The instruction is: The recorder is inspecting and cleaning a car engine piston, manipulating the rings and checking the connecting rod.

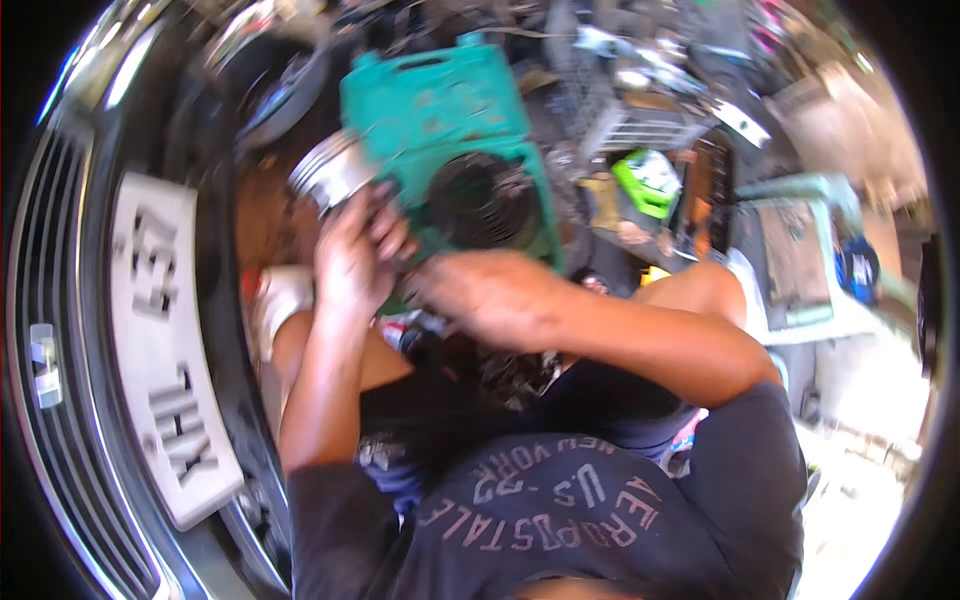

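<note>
A silvery engine piston with ring grooves round its crown is raised above my lap. My left hand is closed round its lower end. Close beside it, my right hand is curled with its back toward me, fingertips near the left hand's palm. Blur and the hand itself hide what its fingers hold. Just beyond both hands lies an opened green plastic tool case, its lid laid back. A round black ribbed part rests in the case's near half.
A car's front bumper with a white number plate stands close on my left. A black basin sits at far left. Beyond my right knee are a bright green object, a grey crate and a pale green frame-like tray.
</note>
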{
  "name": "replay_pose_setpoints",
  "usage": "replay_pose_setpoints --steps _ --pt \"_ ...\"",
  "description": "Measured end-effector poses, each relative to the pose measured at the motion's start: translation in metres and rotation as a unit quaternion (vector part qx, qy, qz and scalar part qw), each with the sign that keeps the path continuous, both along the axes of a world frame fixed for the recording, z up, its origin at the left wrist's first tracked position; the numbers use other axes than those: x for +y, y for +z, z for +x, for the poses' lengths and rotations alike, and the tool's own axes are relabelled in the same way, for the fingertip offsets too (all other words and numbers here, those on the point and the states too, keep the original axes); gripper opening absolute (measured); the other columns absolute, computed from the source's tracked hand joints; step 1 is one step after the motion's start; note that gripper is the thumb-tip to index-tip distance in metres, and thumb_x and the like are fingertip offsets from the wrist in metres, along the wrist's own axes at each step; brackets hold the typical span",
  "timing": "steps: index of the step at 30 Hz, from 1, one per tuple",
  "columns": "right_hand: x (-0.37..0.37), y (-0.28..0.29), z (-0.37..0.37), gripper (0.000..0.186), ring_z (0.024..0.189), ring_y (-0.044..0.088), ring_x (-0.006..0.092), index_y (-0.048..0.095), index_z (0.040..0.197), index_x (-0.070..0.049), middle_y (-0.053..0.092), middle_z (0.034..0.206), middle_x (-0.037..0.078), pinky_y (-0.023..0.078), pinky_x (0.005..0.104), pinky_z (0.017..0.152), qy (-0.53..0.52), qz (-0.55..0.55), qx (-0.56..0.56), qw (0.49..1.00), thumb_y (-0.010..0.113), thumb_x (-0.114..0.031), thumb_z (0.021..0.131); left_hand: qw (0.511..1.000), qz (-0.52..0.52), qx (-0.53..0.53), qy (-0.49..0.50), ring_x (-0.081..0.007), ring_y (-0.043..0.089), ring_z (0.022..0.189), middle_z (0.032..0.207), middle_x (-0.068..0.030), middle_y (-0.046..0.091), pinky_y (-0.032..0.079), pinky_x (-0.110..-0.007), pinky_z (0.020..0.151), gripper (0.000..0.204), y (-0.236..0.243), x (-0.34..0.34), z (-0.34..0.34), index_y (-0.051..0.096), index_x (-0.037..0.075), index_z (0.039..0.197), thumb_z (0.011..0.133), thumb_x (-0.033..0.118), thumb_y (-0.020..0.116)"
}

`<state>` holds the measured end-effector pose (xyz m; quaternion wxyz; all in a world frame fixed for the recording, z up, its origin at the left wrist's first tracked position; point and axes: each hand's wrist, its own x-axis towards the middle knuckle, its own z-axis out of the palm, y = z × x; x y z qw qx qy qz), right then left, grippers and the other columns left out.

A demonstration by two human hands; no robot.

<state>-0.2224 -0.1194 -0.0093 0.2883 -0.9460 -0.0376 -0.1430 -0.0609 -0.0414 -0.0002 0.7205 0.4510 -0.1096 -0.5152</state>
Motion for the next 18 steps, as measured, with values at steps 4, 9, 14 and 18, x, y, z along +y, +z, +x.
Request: replay_pose_setpoints --steps 4,9,14,18 --pt "-0.015 0.018 0.004 0.064 0.095 0.052 0.0341 0.050 0.111 -0.005 0.052 0.098 0.014 0.046 0.0386 0.086 -0.049 0.090 0.034 0.994 0.080 -0.007 0.055 0.996 -0.057 -0.016 0.068 -0.0165 0.048 0.055 0.064 -0.0020 0.044 0.047 -0.035 0.058 0.022 -0.008 -0.011 0.000 0.049 0.000 0.100 0.091 0.020 0.052" --pt "-0.029 0.006 0.002 0.078 0.107 0.052 0.0245 0.033 0.130 -0.003 0.050 0.124 0.012 0.041 0.0384 0.094 -0.066 0.366 0.041 0.928 0.078 -0.005 0.067 0.954 -0.107 -0.277 0.027 -0.0228 0.065 0.070 0.077 -0.0164 0.064 0.053 -0.033 0.062 0.028 0.005 -0.017 -0.015 0.060 -0.008 0.081 0.088 0.015 0.046" --pt "-0.036 0.000 0.005 0.046 0.102 0.055 0.0186 0.044 0.123 -0.001 0.058 0.111 0.012 0.042 0.0327 0.091 -0.070 0.559 0.054 0.825 0.063 -0.009 0.082 0.845 -0.112 -0.519 0.061 -0.0382 0.062 0.078 0.082 -0.0244 0.062 0.049 -0.043 0.072 0.031 0.003 -0.016 -0.034 0.062 -0.002 0.087 0.085 0.024 0.046" --pt "-0.043 -0.021 -0.001 0.032 0.100 0.054 0.0143 0.053 0.113 -0.001 0.059 0.106 0.007 0.042 0.0309 0.089 -0.148 0.462 -0.006 0.875 0.061 -0.015 0.086 0.789 -0.068 -0.610 -0.027 -0.0394 0.060 0.091 0.089 -0.0224 0.063 0.046 -0.047 0.081 0.036 0.003 -0.014 -0.037 0.063 -0.001 0.089 0.088 0.032 0.048"
